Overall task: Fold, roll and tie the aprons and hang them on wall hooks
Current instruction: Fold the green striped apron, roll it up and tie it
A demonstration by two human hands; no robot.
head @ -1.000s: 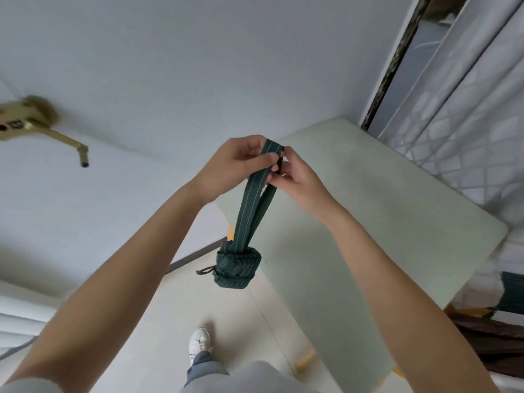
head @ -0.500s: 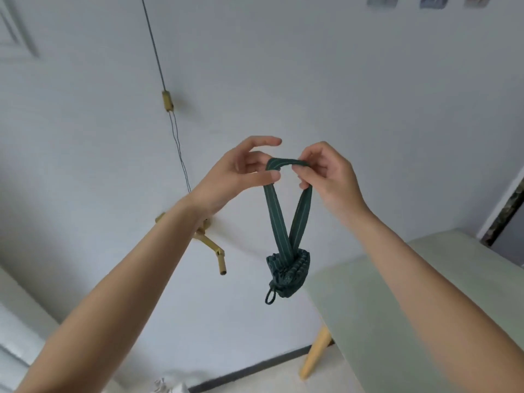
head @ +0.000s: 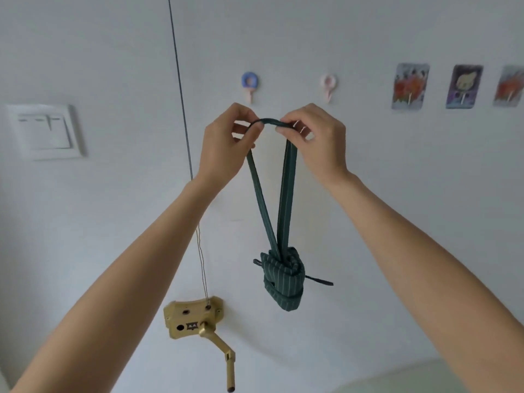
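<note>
The white wall [head: 368, 194] fills the view, and both bare arms reach up in front of it. The left hand [head: 224, 143] and the right hand [head: 317, 140] are raised side by side, just below two hooks. Each hand pinches the top of the dark green strap loop [head: 269, 121]: left thumb and curled fingers close on its left end, right fingertips and thumb close on its right end, so the strap arches between them. Two strap legs run down from the hands and meet at the rolled apron [head: 283, 279], a tight striped green bundle hanging free in mid-air in front of the wall, with a thin tie end [head: 320, 280] sticking out to its right.

On the wall at left sits a white switch plate [head: 45, 130]. A thin cable [head: 181, 109] drops down to a brass crank winder [head: 195, 319], handle hanging down. To the right, three picture-card hooks [head: 409, 86] sit in a row. Above the hands, a blue hook [head: 249, 85] and a pink hook [head: 329, 86], both bare.
</note>
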